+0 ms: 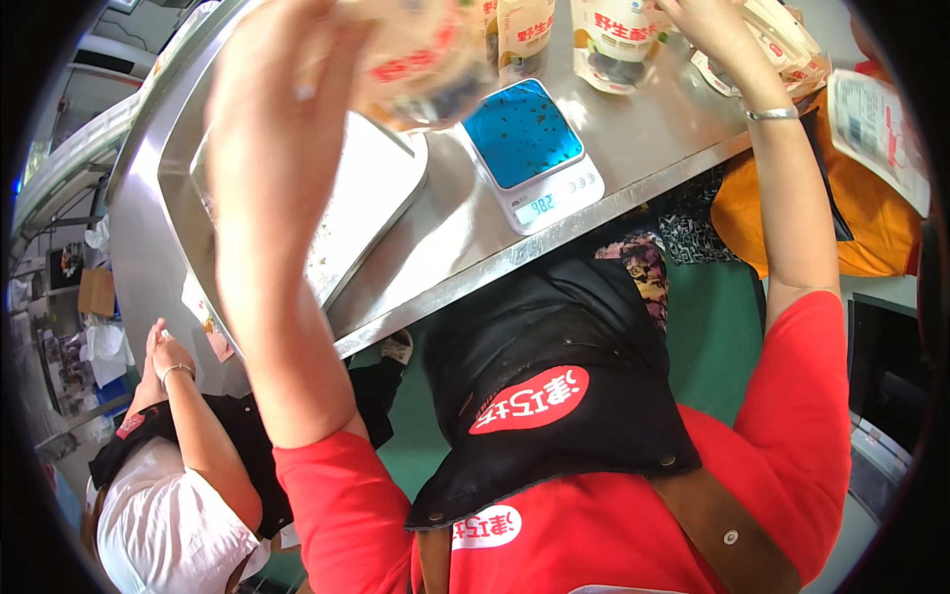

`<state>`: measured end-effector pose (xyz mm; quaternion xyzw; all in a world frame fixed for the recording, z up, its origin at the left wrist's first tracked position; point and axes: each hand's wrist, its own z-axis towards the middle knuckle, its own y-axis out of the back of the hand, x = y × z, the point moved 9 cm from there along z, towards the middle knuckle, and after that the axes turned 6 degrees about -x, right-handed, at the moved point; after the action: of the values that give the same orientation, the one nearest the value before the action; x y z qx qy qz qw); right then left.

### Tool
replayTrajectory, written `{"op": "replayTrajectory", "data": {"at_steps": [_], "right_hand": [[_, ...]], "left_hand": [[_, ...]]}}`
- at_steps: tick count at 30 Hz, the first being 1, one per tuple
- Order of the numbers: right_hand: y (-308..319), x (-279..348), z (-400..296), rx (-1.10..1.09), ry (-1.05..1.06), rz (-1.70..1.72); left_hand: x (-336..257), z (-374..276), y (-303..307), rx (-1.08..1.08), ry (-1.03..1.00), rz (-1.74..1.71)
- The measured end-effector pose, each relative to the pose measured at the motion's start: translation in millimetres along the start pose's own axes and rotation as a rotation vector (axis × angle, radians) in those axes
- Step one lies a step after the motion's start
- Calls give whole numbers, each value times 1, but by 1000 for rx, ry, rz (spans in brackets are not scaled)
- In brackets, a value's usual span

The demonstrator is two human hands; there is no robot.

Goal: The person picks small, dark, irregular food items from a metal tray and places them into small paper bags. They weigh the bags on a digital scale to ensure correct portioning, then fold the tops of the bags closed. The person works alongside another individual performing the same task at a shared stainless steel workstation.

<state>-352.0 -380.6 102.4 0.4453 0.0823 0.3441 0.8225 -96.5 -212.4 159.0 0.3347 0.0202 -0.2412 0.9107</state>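
My left hand [289, 82], blurred by motion, holds a printed stand-up pouch [427, 63] over the steel worktable [445, 252]. Below and to the right of this pouch is a white digital kitchen scale [557, 200] with a blue, speckled weighing plate [523, 134]. Its display is lit, and nothing rests on the plate. At the top edge, the fingers of my right hand [701, 26] grip the upper right side of another printed pouch [620, 44]. Those fingertips are partly cut off by the picture's edge. Under my left forearm lies a white tray [371, 185], partly hidden.
More pouches [523, 33] stand at the back, and others [779, 44] lie at the right. A person in a white top [178, 505] is at the left with hands together. An orange garment [868, 178] and a labelled pouch [879, 134] are at the right rim.
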Motion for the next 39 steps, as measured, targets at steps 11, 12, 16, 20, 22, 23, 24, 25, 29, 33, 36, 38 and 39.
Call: {"op": "replayTrajectory", "data": {"at_steps": [11,12,16,20,22,23,24,25,29,33,36,38,39], "right_hand": [[32,42,-71,-149,-112,250],[28,33,-89,-169,-107,280],[7,27,-137,-192,-205,385],[-19,22,-160,-145,-285,460],[-20,27,-159,-127,-272,452],[-21,30,-157,-118,-265,449],[-18,34,-155,-119,-250,436],[-15,38,-151,-120,-235,424],[1,60,-125,-145,-81,383],[20,85,-98,-207,118,360],[25,98,-83,-164,213,269],[27,107,-76,-151,240,197],[24,114,-72,-148,269,144]], "left_hand": [[-42,-41,-24,-110,-159,-137],[-31,-49,-13,-174,-111,-212],[-16,-124,23,-385,131,-326],[-34,-183,-5,-104,189,-202],[-46,-196,-16,2,144,-186],[-48,-201,-19,20,157,-231],[-46,-203,-17,24,167,-238],[-44,-205,-15,29,177,-244],[-32,-203,-6,18,189,-215],[-23,-200,1,10,206,-182],[-19,-198,2,8,204,-155],[-18,-201,0,8,222,-164],[-17,-202,2,6,231,-155]]}}
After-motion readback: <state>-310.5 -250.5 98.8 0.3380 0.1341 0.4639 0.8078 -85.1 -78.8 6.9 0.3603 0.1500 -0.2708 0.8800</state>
